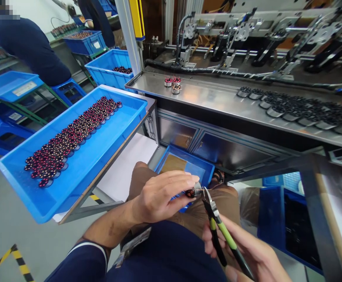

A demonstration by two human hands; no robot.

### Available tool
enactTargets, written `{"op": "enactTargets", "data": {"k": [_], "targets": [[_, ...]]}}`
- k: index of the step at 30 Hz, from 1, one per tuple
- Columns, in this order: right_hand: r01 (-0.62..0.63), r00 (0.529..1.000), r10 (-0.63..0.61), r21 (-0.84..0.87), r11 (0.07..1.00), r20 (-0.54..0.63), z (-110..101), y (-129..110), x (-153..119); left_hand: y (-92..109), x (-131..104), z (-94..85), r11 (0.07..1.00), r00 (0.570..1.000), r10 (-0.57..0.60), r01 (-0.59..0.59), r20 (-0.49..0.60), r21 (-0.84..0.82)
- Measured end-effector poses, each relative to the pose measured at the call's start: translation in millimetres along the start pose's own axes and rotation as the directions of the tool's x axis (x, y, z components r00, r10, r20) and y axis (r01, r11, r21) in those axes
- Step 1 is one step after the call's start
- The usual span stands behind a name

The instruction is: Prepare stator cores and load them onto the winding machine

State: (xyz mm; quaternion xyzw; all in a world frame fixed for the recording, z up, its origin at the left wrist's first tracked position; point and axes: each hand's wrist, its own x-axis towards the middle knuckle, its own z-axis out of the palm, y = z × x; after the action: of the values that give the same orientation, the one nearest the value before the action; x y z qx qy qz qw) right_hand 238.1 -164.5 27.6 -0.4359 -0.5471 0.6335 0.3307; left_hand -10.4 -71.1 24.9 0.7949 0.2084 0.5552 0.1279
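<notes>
Over the lap, my left hand (166, 194) grips a small round motor part (191, 192) between thumb and fingers, with thin wires sticking out to the right. My right hand (232, 244) is wrapped round green-and-black cutting pliers (218, 219), whose jaws are slightly apart beside the wires. Whether the jaws touch a wire I cannot tell. Rows of similar parts with red and copper tops (74, 137) lie in a blue tray (106, 137) at the left. Three such parts (176, 88) stand on the metal shelf (206, 94) ahead.
Many black-and-silver rings (303, 109) cover the shelf's right side, below machine fixtures (241, 31). A blue bin (206, 166) sits low between the knees and the cabinet. A seated person (27, 47) is at the far left. A grey frame edge (320, 203) stands at the right.
</notes>
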Motion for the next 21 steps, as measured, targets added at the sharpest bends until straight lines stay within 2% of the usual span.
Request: {"op": "enactTargets", "data": {"k": [5,9,14,21], "targets": [[0.003,1.0,-0.003,-0.011,1.0,-0.014,3,0,1,-1,-2,1.0,1.0,1.0,-0.016,0.016,-0.001,-0.006],[-0.046,0.995,0.037,-0.094,0.995,-0.098,5,2,3,-1,-3,1.0,1.0,1.0,-0.022,0.022,-0.001,0.0],[-0.048,0.975,0.012,-0.158,0.986,-0.222,-4,0,6,-2,-5,0.4,0.999,1.0,-0.027,0.027,-0.01,0.028],[0.005,0.968,-0.044,-0.158,0.987,-0.246,-13,6,5,-1,-6,-5.1,0.989,0.998,-0.048,0.043,0.029,0.144]]}}
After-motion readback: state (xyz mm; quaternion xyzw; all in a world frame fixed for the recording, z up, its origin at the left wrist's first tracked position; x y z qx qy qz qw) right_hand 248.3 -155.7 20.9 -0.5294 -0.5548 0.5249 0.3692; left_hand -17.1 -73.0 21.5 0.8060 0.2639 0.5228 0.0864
